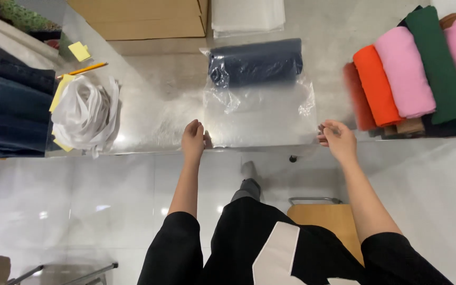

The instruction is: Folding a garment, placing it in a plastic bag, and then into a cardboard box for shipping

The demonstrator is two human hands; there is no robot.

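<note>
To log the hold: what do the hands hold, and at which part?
Both hands, left hand and right hand, hold the clear plastic bag at its open near edge, one corner each.

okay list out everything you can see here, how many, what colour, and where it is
Plastic bag: one, clear, table centre, open end at the near edge.
Folded garment: one, dark navy, inside the bag's far end.
Rolled fabrics: several, orange, pink, green, brown, table right.
Strips pile: one, white, table left.
Pencil: one, yellow, beyond the strips.
Sticky note: one, yellow, far left.
Jeans stack: dark blue, left edge.
Cardboard box: one, brown, far side.
Stool: one, wooden, floor.
Left hand: at bag's near left corner.
Right hand: pinching bag's near right corner.
</note>
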